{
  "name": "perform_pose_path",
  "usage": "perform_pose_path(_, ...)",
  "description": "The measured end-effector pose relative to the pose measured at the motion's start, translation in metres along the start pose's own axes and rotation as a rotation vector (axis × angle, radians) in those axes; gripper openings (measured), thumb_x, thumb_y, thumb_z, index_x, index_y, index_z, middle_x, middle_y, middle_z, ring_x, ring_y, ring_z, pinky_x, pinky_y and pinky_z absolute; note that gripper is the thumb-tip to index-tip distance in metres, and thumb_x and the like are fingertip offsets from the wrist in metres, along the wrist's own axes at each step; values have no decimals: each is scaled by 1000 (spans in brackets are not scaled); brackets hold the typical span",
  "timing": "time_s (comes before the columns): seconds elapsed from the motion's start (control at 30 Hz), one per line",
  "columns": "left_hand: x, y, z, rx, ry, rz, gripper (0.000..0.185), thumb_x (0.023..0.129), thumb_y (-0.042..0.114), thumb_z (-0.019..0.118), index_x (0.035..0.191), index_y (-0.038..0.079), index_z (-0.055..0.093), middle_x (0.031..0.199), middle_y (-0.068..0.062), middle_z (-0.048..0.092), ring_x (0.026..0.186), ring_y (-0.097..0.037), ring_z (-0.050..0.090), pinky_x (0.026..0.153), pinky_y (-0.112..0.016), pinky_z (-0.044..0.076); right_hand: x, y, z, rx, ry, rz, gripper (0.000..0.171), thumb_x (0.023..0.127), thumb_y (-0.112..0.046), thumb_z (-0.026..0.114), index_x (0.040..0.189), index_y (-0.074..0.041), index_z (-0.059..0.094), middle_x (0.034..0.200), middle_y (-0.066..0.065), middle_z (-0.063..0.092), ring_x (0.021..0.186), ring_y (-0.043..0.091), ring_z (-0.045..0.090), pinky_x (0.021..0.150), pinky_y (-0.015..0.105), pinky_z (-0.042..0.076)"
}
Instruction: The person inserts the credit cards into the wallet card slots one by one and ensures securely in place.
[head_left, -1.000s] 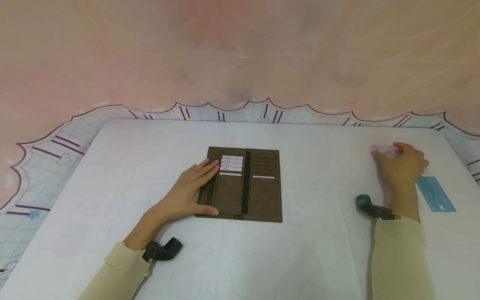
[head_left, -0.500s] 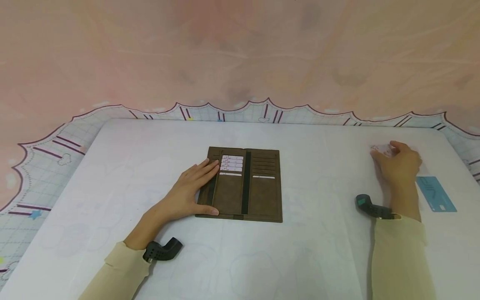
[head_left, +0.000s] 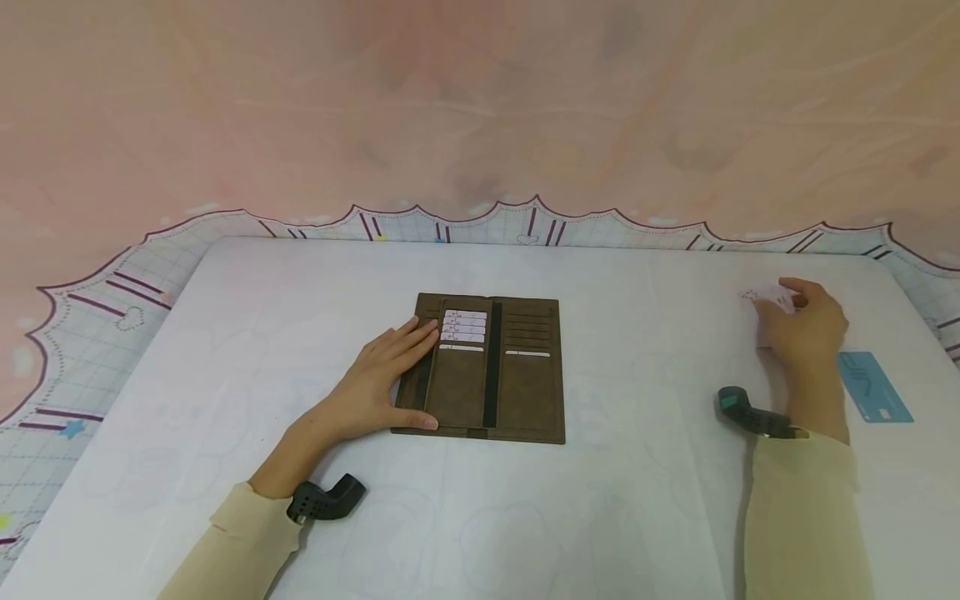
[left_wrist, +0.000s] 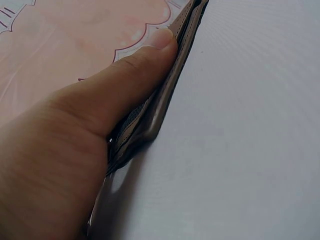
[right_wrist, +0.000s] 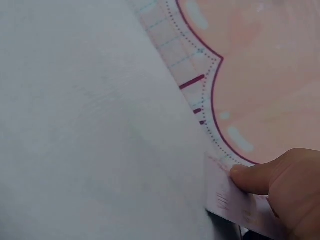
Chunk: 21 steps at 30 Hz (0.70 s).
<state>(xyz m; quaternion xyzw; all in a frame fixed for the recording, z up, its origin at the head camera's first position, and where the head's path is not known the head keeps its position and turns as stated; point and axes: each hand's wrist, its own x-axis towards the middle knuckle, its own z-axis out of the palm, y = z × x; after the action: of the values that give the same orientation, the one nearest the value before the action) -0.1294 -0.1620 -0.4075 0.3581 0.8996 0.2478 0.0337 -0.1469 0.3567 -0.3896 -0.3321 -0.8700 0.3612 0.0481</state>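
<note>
A brown wallet [head_left: 457,387] lies spread open on the white table, with several pinkish-white cards [head_left: 464,326] showing in the slots of its left panel. My left hand [head_left: 367,383] rests on the wallet's left edge, fingers straight and thumb near the bottom corner. In the left wrist view the thumb [left_wrist: 135,70] presses along the wallet edge [left_wrist: 162,95]. Over at the right, my right hand [head_left: 806,329] pinches a pale card with pink print [head_left: 765,295]. The right wrist view shows the thumb on that card [right_wrist: 227,195], which stands tilted.
A blue card [head_left: 873,387] lies on the table just right of my right wrist. Beyond the table's far edge [head_left: 637,250] hangs or spreads a pinkish cloth [head_left: 480,108] with a scalloped border. Black wrist cameras [head_left: 326,497] sit on both wrists.
My right hand first shifts slightly left over the pale card, then moves a little right with it; the card now looks raised and tilted. The left hand and wallet stay put.
</note>
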Motion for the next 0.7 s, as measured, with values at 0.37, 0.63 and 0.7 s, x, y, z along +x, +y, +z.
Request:
perform_pose_path(0.37,0,0,0,6,-1,1,109,69,53,80,151,6,26,157,-8,21,145,-28,8,115,-47,7,-4,-12,-2,194,-104,76,59,87,-60,56,140,-35,50,119,-6,56,101,15,46,71,22,40)
perform_pose_path(0.63,0,1,-1,5,-4,-1,109,69,52,81,151,5,26,157,-8,21,145,-28,8,116,-47,6,-12,-31,10,289,-158,-23,60,87,-57,59,137,-25,53,120,-1,56,97,14,48,72,17,44)
perform_pose_path(0.7,0,1,-1,5,-5,-4,109,69,52,81,151,5,26,157,-8,21,145,-28,8,116,-47,6,-14,-36,13,311,-170,-47,58,86,-55,61,134,-22,54,114,-2,57,92,13,49,68,15,46)
